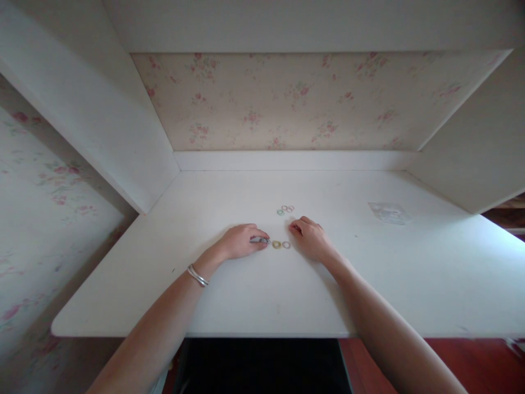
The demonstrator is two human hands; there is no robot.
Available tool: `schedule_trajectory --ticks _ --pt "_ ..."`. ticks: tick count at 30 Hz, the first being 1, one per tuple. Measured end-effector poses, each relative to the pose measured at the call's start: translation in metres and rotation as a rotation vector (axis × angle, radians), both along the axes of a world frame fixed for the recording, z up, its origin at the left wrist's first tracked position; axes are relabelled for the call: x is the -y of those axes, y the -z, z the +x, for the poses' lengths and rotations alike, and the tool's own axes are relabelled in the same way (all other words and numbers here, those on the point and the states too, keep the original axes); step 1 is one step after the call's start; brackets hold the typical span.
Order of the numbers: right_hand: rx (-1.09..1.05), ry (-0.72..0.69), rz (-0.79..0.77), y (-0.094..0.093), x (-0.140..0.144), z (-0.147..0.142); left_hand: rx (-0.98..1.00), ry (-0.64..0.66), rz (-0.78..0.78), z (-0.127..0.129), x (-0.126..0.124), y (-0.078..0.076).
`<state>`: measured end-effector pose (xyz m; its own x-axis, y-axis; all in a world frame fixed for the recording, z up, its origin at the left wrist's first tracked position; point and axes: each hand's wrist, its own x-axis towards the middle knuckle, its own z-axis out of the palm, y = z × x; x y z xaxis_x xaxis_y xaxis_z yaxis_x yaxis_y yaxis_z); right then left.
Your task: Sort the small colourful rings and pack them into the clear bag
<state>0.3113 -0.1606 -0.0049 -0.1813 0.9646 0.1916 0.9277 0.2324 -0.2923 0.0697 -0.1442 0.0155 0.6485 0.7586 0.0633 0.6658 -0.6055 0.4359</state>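
Observation:
My left hand [241,241] rests on the white desk, thumb and fingers closed round a small, long silvery-grey object [259,239] whose kind is too small to tell. Just right of its fingertips lie a yellowish ring-shaped band [276,244] and a pale band [286,245], side by side. My right hand [310,238] is on the desk with curled fingers, thumb and forefinger pinched together; what they hold, if anything, I cannot make out. Beyond the hands, a greenish band [280,212] lies close to several pinkish bands [290,209].
A crumpled clear plastic bag [389,213] lies on the white desk [262,295], to the right. White side panels and a floral-papered back wall [266,104] enclose the desk, under an overhead panel [287,24]. Something black [262,366] stands below the front edge.

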Motion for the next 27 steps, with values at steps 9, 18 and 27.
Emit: schedule_trajectory --ticks 9,18,27 --pt "0.009 -0.021 0.021 0.0014 0.0008 0.0025 0.068 0.02 -0.063 -0.0002 -0.0035 0.003" --pt "0.038 -0.013 -0.004 -0.0009 0.0025 0.0011 0.212 -0.057 -0.148 0.0026 -0.0033 0.0046" --pt "0.041 -0.009 -0.021 -0.004 0.0038 0.0005 0.364 -0.139 -0.203 0.0059 -0.0067 0.009"
